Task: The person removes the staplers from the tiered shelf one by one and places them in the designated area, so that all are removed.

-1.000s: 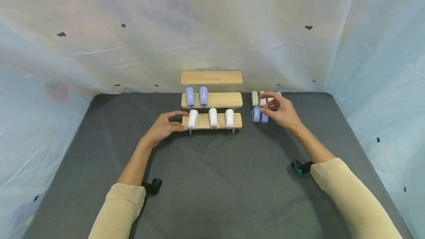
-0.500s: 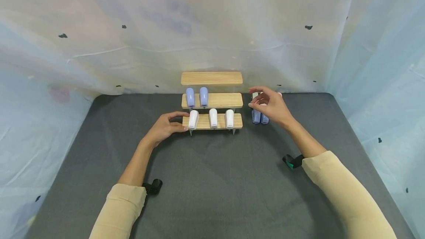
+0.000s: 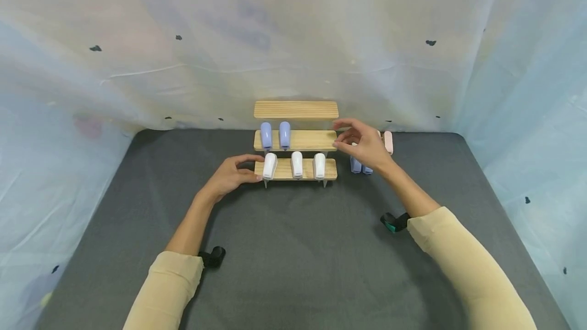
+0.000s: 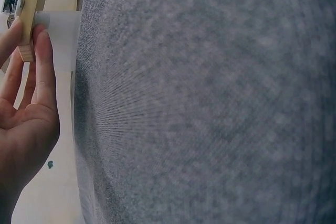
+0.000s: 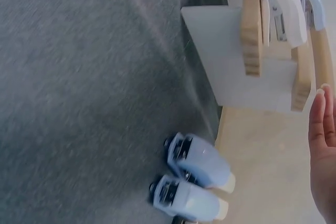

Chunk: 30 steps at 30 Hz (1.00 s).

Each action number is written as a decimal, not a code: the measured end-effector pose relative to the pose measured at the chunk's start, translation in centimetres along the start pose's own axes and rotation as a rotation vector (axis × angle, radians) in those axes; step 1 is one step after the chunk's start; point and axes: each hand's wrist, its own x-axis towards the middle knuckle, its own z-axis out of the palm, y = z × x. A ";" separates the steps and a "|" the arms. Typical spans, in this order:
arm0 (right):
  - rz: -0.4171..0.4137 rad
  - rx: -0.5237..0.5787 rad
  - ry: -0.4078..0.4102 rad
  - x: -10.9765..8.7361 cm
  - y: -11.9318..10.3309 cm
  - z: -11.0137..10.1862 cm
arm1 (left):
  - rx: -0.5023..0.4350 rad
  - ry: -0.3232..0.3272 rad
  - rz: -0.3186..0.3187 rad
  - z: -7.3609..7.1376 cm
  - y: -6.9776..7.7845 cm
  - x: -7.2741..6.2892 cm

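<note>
A wooden three-tier display stand (image 3: 295, 110) holds small staplers. Several sit on it: white staplers (image 3: 297, 165) on the bottom shelf and two lavender staplers (image 3: 284, 135) on the middle one. My left hand (image 3: 229, 177) pinches the left end of the bottom shelf, thumb above and fingers below, as the left wrist view (image 4: 31, 103) shows. At the right end of the middle shelf is my right hand (image 3: 364, 146), fingers loosely bent with nothing visible between them. Its fingertips (image 5: 321, 95) lie close to the wood; contact cannot be told.
Right of the stand, two lavender staplers (image 5: 202, 161) lie on the grey cloth-covered table (image 3: 293, 248). A pink stapler (image 3: 388, 141) shows behind my right hand, which covers others. Pale sheeting (image 3: 293, 39) hangs behind and at both sides.
My right hand has moved left from above the loose staplers to the right end of the stand's middle shelf. My left hand stays on the bottom shelf.
</note>
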 end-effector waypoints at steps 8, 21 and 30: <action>0.009 0.035 -0.050 1.3 -0.6 1.1 | -0.016 -0.003 0.010 -0.4 -0.1 -0.1; -0.024 0.104 -0.097 3.0 -0.9 3.6 | -0.014 -0.005 0.020 -0.3 -0.1 -0.2; -0.037 0.154 -0.120 3.7 -1.4 4.7 | -0.014 -0.003 0.015 -0.3 -0.1 -0.1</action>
